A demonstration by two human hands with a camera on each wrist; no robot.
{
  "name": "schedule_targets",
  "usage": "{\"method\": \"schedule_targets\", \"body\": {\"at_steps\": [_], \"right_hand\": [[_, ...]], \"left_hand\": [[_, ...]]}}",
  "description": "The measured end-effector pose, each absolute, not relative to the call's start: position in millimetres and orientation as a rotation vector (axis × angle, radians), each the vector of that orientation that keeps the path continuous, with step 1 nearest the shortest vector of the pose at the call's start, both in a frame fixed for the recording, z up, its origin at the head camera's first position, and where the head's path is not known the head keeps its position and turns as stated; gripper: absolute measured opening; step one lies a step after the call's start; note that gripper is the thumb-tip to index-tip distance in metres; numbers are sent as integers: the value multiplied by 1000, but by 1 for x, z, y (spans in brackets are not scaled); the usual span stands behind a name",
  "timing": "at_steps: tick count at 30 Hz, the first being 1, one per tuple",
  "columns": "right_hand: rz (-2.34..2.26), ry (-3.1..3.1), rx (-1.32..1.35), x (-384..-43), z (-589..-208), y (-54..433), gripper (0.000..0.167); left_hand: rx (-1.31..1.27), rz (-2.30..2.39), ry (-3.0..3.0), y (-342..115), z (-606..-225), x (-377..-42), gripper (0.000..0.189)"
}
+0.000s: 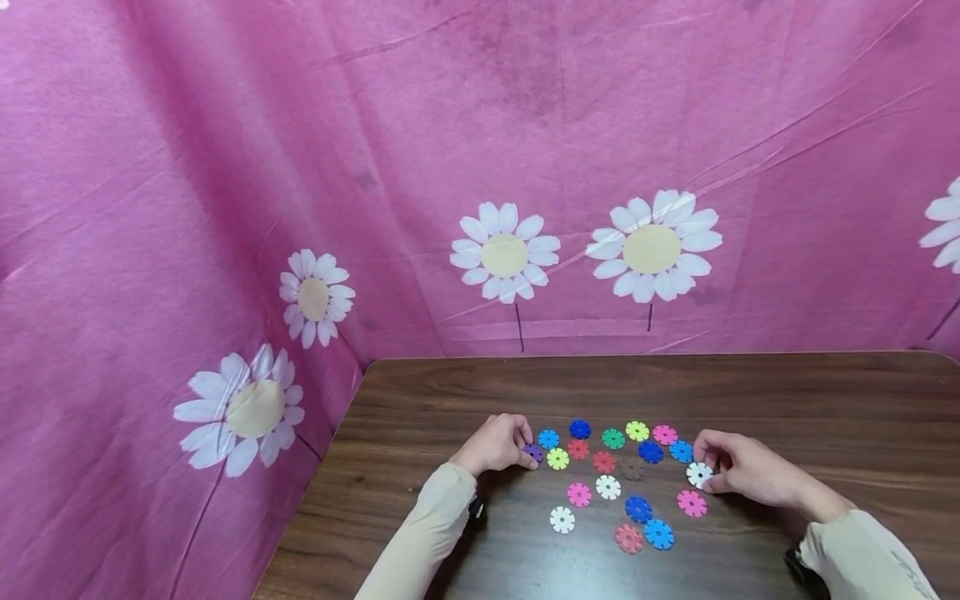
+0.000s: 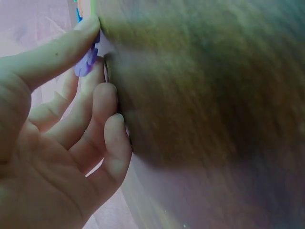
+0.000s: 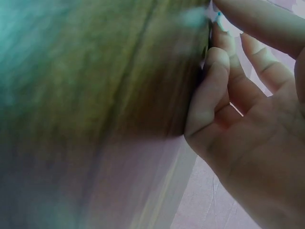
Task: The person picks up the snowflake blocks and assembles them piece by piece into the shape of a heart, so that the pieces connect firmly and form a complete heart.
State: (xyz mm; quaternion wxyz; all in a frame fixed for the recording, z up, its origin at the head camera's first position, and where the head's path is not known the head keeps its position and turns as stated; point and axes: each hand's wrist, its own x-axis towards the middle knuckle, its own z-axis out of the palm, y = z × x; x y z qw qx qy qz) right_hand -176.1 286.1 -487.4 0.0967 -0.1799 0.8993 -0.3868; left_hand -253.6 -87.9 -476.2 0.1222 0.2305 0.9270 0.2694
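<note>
At the left end of a spread of notched plastic discs, my left hand [image 1: 493, 443] pinches a purple disc [image 1: 533, 452] between thumb and fingers, low over the table. The left wrist view shows this purple disc [image 2: 86, 63] edge-on under the thumb, the other fingers curled by the wood. On the right side, my right hand [image 1: 757, 472] holds a white disc [image 1: 699, 475] by its right edge with thumb and forefinger. In the right wrist view, the fingertips of the right hand [image 3: 252, 109] are partly cut off at the top. A pink disc [image 1: 692, 503] lies just below the white one.
Between the hands lie several flat discs, among them a green disc [image 1: 613, 438], a brown disc [image 1: 632, 469] and a light blue disc [image 1: 659, 534]. They rest on a dark wooden table [image 1: 420, 392]. A pink cloth [image 1: 405, 150] with daisies hangs behind and left.
</note>
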Motion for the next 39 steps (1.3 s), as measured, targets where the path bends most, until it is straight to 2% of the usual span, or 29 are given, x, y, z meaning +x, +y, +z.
{"method": "schedule_targets", "body": {"at_steps": [4, 10, 17, 24, 32, 39], "right_hand": [[-1157, 2716, -572, -178, -490, 287, 25], [-1209, 2808, -540, -178, -493, 287, 21], [-1305, 2871, -381, -179, -484, 277, 15], [-1459, 2975, -274, -182, -460, 259, 13], [-1722, 2904, -205, -182, -441, 224, 16], [-1812, 2895, -244, -180, -430, 203, 13]], "left_hand": [[673, 885, 2680, -90, -479, -255, 24], [553, 1320, 2457, -93, -487, -258, 19], [358, 1743, 2166, -88, -485, -259, 30], [302, 2115, 1874, -75, -460, -254, 37], [256, 2258, 1822, -59, -439, -247, 28], [291, 2273, 1866, -43, -427, -240, 30]]}}
